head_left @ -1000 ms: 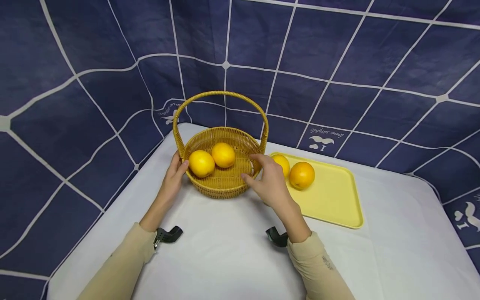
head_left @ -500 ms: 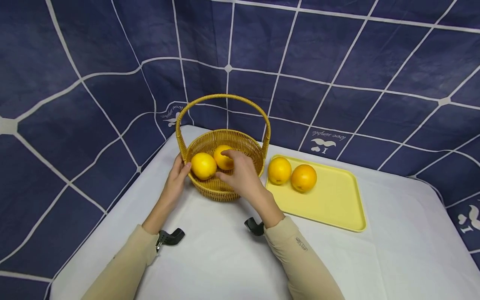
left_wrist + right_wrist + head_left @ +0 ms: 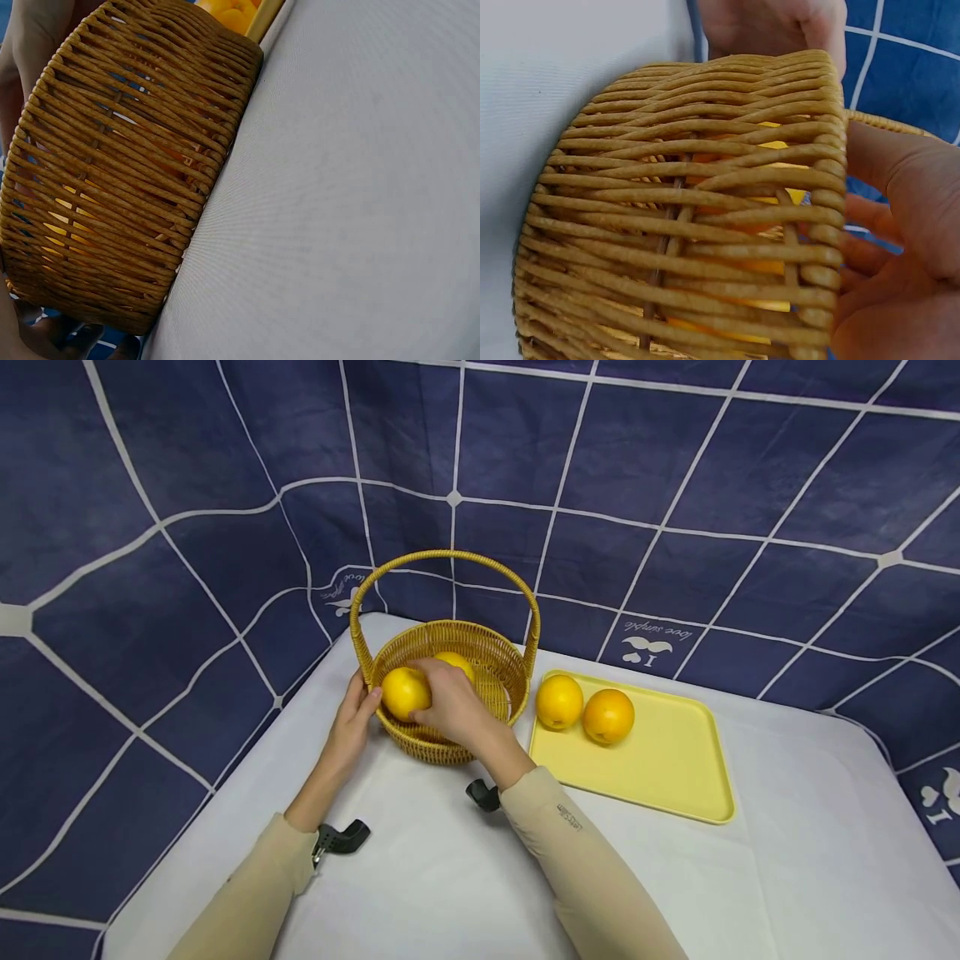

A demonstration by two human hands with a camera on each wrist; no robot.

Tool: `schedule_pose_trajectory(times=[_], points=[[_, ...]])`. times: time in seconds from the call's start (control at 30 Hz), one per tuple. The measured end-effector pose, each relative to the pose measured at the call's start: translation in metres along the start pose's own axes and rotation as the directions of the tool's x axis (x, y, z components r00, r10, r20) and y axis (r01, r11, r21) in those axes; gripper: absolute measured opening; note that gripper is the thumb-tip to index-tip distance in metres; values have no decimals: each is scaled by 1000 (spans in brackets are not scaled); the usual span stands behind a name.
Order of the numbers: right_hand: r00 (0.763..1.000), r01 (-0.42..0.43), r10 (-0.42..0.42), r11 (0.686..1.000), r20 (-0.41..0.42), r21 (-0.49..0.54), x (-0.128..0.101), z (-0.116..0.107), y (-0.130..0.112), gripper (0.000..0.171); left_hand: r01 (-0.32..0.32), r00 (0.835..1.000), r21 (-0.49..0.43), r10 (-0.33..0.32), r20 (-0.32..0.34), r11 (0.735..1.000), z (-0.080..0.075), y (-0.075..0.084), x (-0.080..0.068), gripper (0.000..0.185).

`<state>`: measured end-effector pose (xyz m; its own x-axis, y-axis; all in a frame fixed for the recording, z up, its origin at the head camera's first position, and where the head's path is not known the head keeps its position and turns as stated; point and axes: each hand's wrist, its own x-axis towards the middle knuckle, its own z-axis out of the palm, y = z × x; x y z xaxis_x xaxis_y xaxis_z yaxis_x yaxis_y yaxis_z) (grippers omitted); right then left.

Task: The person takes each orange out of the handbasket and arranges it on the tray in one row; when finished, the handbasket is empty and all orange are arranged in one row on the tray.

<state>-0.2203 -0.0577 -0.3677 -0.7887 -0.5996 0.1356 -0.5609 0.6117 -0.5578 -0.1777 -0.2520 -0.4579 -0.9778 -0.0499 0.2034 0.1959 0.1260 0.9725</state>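
A wicker basket (image 3: pixel 495 652) with a tall arched handle stands on the table, two oranges inside it. My left hand (image 3: pixel 350 714) grips the basket's left rim, thumb on top and fingers around the outside. Over the rim reaches my right hand (image 3: pixel 452 697), its thumb and fingers curled about the nearer left orange (image 3: pixel 403 692). Partly behind that hand lies the second orange (image 3: pixel 459 664). In the right wrist view the woven wall (image 3: pixel 697 217) covers much of the oranges, and the right hand's fingers (image 3: pixel 866 240) dip behind the rim.
To the basket's right lies a yellow tray (image 3: pixel 667 760), with two more oranges, a left one (image 3: pixel 558 701) and a right one (image 3: pixel 608 716), at its left end. A white cloth (image 3: pixel 420 877) covers the table. Dark blue checked fabric (image 3: pixel 675 485) hangs behind.
My right hand has moved left from the basket's right rim, past the rear orange, to the left orange, and its fingers have closed around it. The left hand stays on the rim.
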Motion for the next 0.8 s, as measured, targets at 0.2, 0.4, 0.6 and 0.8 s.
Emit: schedule_pose_trajectory(times=[0.2,0.4,0.6,0.8], points=[[997,4,1,998,80,-61,9,7,-4,76,0,1000,15,0,-5,1000,2,0,1,64],[995,28,-14,990,103,-139,13,15,-6,83,8,1000,28,-7,-23,1000,1,1,0,64],[995,25,-4,977,100,-212,10,20,-8,83,22,999,36,-20,-31,999,1,2,-2,62],[996,-6,17,992,88,-124,6,25,-6,81,30,999,25,-29,-26,999,2,-1,-4,62]])
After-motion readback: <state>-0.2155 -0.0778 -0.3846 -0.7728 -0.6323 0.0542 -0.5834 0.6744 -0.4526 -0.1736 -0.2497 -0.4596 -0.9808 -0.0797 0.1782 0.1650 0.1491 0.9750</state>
